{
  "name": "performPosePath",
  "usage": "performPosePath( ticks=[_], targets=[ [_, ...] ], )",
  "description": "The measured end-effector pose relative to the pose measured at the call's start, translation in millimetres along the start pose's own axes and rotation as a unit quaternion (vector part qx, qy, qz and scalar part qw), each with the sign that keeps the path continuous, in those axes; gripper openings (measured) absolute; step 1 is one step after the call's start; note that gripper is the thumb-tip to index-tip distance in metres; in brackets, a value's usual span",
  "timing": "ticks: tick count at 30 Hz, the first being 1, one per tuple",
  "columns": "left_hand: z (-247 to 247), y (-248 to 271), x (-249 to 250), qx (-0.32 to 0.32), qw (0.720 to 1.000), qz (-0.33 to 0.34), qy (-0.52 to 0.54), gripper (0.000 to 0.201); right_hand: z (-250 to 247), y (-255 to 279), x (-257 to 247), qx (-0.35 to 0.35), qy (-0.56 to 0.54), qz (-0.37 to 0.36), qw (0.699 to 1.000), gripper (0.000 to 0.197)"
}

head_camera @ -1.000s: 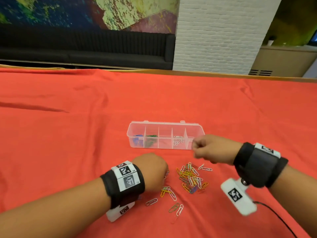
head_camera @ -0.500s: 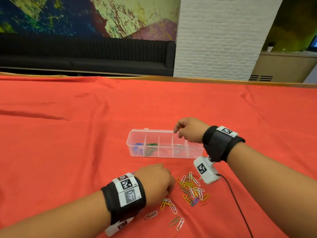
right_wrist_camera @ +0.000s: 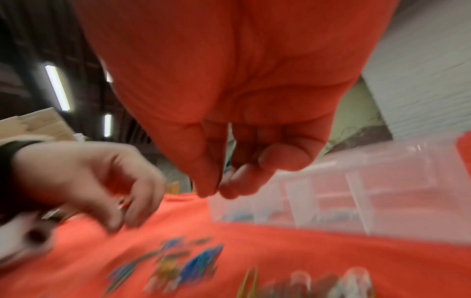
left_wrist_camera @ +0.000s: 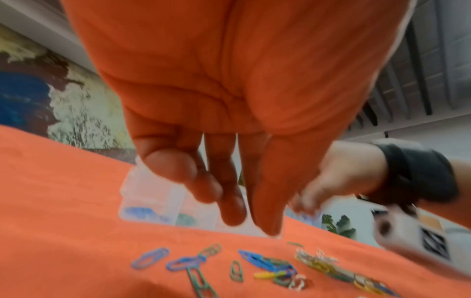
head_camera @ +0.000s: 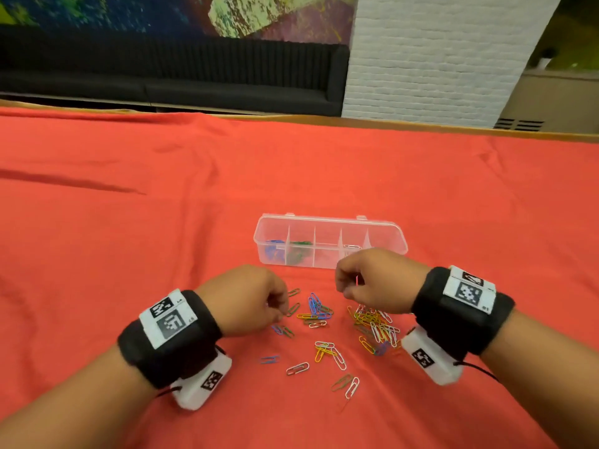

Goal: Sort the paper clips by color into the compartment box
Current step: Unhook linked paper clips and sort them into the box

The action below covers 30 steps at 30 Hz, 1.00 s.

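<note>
The clear compartment box (head_camera: 330,219) lies open on the red cloth, also seen in the left wrist view (left_wrist_camera: 150,193) and the right wrist view (right_wrist_camera: 356,191). It holds blue clips (head_camera: 272,251) in the leftmost cell, green clips (head_camera: 299,251) beside them and pale clips (head_camera: 352,247) further right. Loose mixed-colour paper clips (head_camera: 372,325) are scattered in front of it. My left hand (head_camera: 282,312) hovers over the left clips with fingers hanging down and holds nothing (left_wrist_camera: 244,218). My right hand (head_camera: 342,288) hangs above the pile, its thumb and fingertips curled together (right_wrist_camera: 218,191); no clip shows between them.
A red cloth (head_camera: 129,238) covers the whole table. The far table edge (head_camera: 421,123) runs in front of a black sofa (head_camera: 194,82) and a white brick pillar (head_camera: 437,53). Stray clips (head_camera: 351,387) lie nearest to me.
My right hand went from the pile up over the box and has come back down in front of it. My left hand stayed at the left side of the clips.
</note>
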<state>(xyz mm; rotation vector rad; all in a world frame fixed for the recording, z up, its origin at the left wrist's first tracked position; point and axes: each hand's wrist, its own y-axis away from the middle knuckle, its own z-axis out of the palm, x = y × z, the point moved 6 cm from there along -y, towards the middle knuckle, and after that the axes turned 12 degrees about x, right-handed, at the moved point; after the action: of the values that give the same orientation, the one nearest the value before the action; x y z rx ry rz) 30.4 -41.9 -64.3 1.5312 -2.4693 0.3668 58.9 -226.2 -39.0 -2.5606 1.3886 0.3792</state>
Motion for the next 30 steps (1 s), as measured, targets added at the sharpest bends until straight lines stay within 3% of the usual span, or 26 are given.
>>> performPosePath(
  ticks=[5,11,16,22,27,30],
  targets=[
    [-7,20,6,-0.052,0.998,0.015,-0.027,0.017,36,23,-17,-0.065,0.036,-0.041,0.996,0.023],
    [20,31,36,-0.082,0.995,0.06,-0.022,0.026,51,11,-21,-0.055,0.071,-0.062,0.994,0.01],
    [27,32,42,-0.068,0.992,0.059,-0.086,0.033,50,4,-16,-0.027,0.057,-0.012,0.998,0.024],
    [33,34,51,-0.093,0.986,0.087,-0.11,0.016,52,7,-23,-0.034,0.043,-0.048,0.997,0.007],
    [22,35,39,-0.071,0.994,0.076,-0.014,0.009,32,13,-16,0.012,-0.071,0.027,0.997,0.015],
    [14,30,22,-0.072,0.992,0.008,0.099,0.005,25,18,-10,0.007,-0.256,0.096,0.962,0.017]
  ],
)
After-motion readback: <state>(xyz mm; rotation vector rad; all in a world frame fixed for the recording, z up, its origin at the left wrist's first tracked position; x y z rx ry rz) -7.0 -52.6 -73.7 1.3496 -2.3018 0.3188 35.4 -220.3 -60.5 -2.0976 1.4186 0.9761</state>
